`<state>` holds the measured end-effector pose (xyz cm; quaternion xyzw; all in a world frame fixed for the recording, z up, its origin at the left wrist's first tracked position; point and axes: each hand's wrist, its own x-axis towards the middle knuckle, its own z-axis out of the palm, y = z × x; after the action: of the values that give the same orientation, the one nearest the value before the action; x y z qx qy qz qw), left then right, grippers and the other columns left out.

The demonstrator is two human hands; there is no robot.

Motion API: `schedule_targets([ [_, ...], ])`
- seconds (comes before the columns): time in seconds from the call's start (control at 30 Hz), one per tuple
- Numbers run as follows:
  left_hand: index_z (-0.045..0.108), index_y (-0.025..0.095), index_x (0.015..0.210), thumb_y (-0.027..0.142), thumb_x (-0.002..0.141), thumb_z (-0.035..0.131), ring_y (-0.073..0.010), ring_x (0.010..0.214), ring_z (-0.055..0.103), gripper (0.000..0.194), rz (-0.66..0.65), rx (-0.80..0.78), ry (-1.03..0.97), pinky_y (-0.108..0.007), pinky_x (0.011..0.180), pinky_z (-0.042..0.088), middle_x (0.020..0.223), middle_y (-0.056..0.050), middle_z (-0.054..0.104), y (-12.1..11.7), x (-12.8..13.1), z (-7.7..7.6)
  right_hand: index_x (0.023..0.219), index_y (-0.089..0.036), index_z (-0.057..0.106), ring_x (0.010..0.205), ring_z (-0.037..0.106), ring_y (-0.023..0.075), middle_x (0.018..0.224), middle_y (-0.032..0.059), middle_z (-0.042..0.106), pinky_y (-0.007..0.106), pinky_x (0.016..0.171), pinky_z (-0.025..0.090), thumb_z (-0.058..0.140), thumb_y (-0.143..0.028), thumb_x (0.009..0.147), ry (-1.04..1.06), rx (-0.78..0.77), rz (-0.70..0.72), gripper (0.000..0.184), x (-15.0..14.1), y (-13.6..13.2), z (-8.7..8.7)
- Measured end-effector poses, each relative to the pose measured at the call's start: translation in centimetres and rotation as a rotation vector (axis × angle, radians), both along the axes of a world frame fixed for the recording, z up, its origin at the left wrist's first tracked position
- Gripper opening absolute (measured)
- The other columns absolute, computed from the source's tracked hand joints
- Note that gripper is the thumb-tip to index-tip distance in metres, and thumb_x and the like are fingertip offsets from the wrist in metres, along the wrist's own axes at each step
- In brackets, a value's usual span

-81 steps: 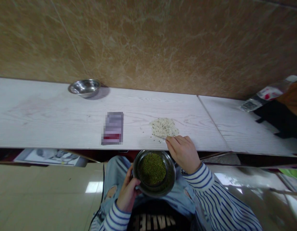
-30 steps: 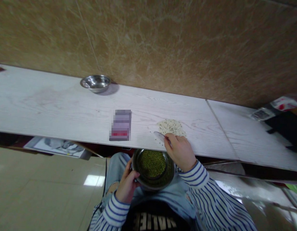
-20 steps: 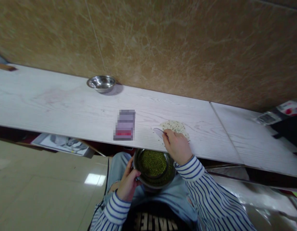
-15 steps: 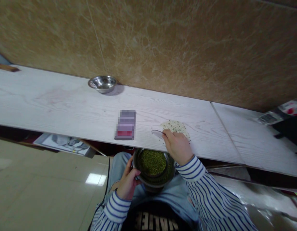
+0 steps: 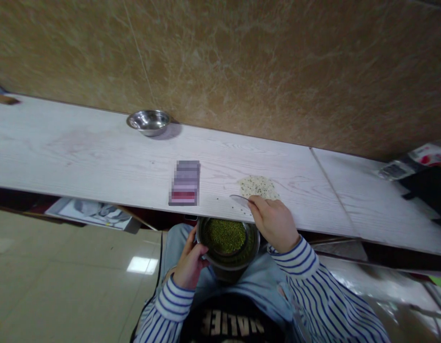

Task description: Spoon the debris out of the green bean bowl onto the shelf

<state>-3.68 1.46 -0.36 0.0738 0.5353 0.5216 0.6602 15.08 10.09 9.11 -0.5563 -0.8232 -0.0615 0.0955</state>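
Observation:
My left hand (image 5: 189, 262) grips the rim of a steel bowl (image 5: 252, 247) full of green beans (image 5: 225, 236), held on my lap under the table edge. My right hand (image 5: 275, 223) pinches the handle of a small metal spoon (image 5: 239, 201), whose tip rests on the white table (image 5: 99, 157) just left of a flat pile of pale grains mixed with dark specks (image 5: 259, 187). A few loose beans lie near the spoon.
An empty steel bowl (image 5: 148, 122) stands at the back by the brown wall. A blurred flat card or packet (image 5: 185, 183) lies left of the grain pile. Plastic packaging (image 5: 413, 162) and a dark object sit at far right. A shelf with papers (image 5: 92, 213) is below the table.
The spoon in my right hand has shifted along the near edge of the grain pile, toward the table edge above the bean bowl. My left hand keeps hold of the bowl.

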Motion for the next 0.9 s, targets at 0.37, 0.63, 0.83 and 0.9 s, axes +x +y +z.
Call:
schedule_targets([
  [0.37,0.046,0.029,0.130,0.013,0.057,0.057,-0.0154,0.068,0.054,0.076,-0.063,0.007,-0.055,-0.027,0.054,0.045,0.092,0.000,0.060,0.2,2.2,0.9,0.100,-0.019,0.064,0.065,0.061,0.0176,0.072,0.0039,0.070,0.028,0.066,0.034,0.043,-0.028,0.095,-0.040,0.011,-0.033,0.023,0.8,-0.6,-0.3],
  [0.63,0.047,0.027,0.131,0.013,0.055,0.058,-0.0163,0.069,0.055,0.078,-0.033,0.002,-0.061,-0.028,0.055,0.047,0.090,-0.001,0.062,0.5,2.0,1.0,0.095,-0.019,0.064,0.064,0.059,0.0170,0.067,0.0021,0.066,0.029,0.067,0.034,0.045,-0.026,0.095,0.026,0.048,0.069,0.020,-0.2,-2.5,-0.4],
  [0.83,0.050,0.030,0.128,0.012,0.057,0.059,-0.0164,0.070,0.055,0.074,-0.013,0.014,-0.075,-0.027,0.054,0.047,0.092,0.000,0.063,0.3,1.5,0.8,0.098,-0.019,0.063,0.068,0.061,0.0174,0.074,0.0036,0.069,0.028,0.069,0.036,0.045,-0.027,0.094,0.074,0.021,0.071,0.020,0.1,-2.1,-0.3],
  [0.9,0.050,0.032,0.128,0.013,0.058,0.059,-0.0166,0.068,0.055,0.074,-0.009,0.016,-0.082,-0.027,0.053,0.046,0.092,0.000,0.063,0.2,1.3,0.6,0.100,-0.019,0.062,0.070,0.062,0.0177,0.077,0.0044,0.070,0.028,0.069,0.037,0.044,-0.027,0.095,0.062,0.007,0.036,0.021,-0.1,-1.1,-0.2],
])
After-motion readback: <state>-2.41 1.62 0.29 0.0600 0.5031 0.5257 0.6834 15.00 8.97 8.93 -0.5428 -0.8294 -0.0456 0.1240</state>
